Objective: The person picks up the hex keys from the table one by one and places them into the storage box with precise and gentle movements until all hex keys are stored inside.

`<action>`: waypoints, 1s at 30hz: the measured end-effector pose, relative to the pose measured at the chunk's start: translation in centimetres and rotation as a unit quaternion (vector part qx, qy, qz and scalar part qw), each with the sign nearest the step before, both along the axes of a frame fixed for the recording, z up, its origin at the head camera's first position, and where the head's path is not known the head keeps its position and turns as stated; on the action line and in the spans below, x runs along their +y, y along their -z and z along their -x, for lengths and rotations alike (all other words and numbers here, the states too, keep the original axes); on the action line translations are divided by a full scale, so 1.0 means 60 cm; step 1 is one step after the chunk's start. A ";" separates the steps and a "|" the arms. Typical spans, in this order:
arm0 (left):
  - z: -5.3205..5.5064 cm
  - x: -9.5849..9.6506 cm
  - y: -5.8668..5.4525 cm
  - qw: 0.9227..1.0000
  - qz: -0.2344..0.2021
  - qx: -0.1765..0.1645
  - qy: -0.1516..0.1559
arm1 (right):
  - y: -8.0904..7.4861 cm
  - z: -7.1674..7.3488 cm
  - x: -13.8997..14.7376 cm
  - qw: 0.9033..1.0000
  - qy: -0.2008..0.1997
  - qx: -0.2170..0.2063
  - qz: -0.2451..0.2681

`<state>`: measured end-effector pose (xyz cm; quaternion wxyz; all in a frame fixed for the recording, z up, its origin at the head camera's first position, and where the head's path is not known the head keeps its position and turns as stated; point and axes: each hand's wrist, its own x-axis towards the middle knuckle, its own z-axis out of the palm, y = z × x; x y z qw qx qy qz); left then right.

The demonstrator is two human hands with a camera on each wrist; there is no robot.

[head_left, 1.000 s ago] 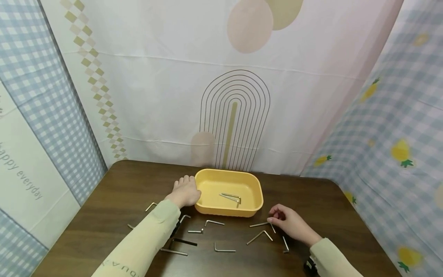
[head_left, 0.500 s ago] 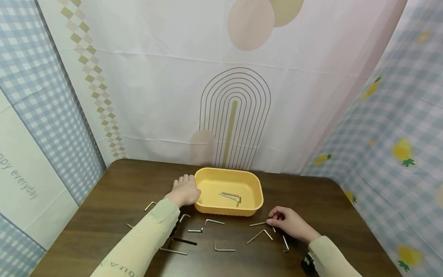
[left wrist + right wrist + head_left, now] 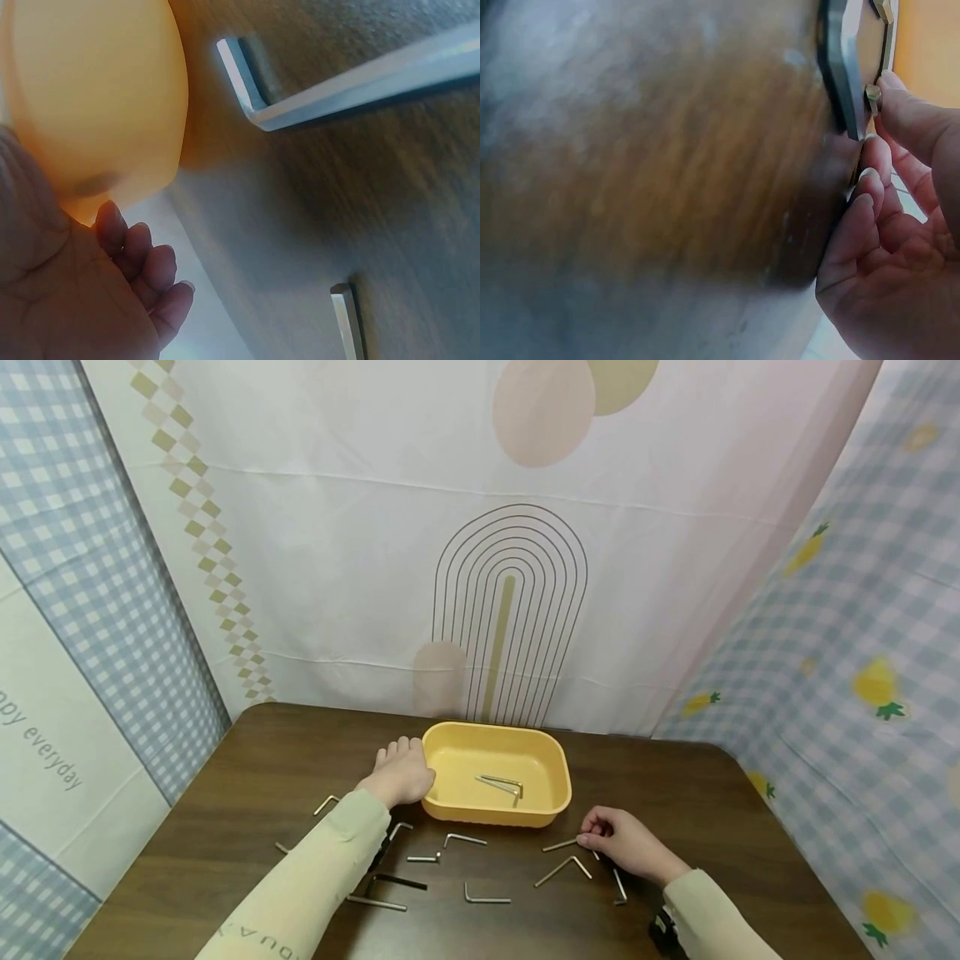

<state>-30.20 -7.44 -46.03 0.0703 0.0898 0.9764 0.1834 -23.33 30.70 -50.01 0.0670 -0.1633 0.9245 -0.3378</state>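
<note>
My left hand holds the left end of a yellow plastic tray, its thumb at the rim. In the left wrist view its fingers curl beside the tray wall. Two L-shaped hex keys lie inside the tray. To the right of the tray, my right hand is low over the table and pinches a brass-coloured hex key near its bend, which the fingertips partly hide. Another hex key lies just in front, and one is below the palm.
Several hex keys lie spread on the dark wooden table: a silver one, one nearer me, a short one and a black one. Others lie around the left forearm. Patterned cloth hangs behind the table.
The pinched hex key has shifted very slightly under my right fingertips. My right forearm has edged a little left. My left hand and the tray stay in place.
</note>
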 end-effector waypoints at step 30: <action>0.003 0.000 0.007 1.000 0.004 0.000 -0.001 | -0.021 -0.024 0.015 0.999 -0.006 0.011 -0.048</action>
